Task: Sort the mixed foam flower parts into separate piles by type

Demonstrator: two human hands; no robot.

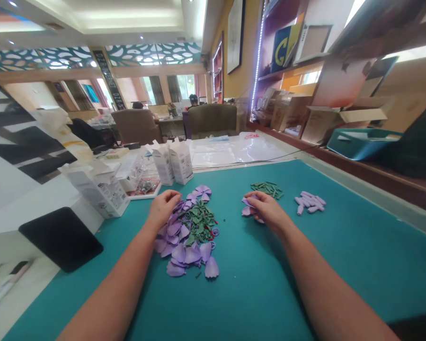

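Petal pile: the heap of purple petal pieces (184, 237) lies on the teal mat (341, 246) just ahead of you, left of centre, with dark green leaf pieces (199, 222) mixed into its middle
Your left hand: your left hand (163, 207) rests on the far left edge of the pile, fingers curled down into the petals; you cannot tell whether it grips one
Your right hand: your right hand (264, 208) sits on the mat to the right of the pile, fingers pinched narrow on a small purple petal cluster (246, 208) that shows at its left side
Green sticks: a small bunch of green stems (268, 188) lies just beyond your right hand
Purple buds: a group of elongated purple pieces (309, 202) lies to the right of that hand, near but apart
Boxes: two upright white cartons (173, 163) stand past the pile at the mat's far edge, and a larger white box (99, 187) sits to your left
Black pad: a black pad (60, 238) lies off the mat on the left
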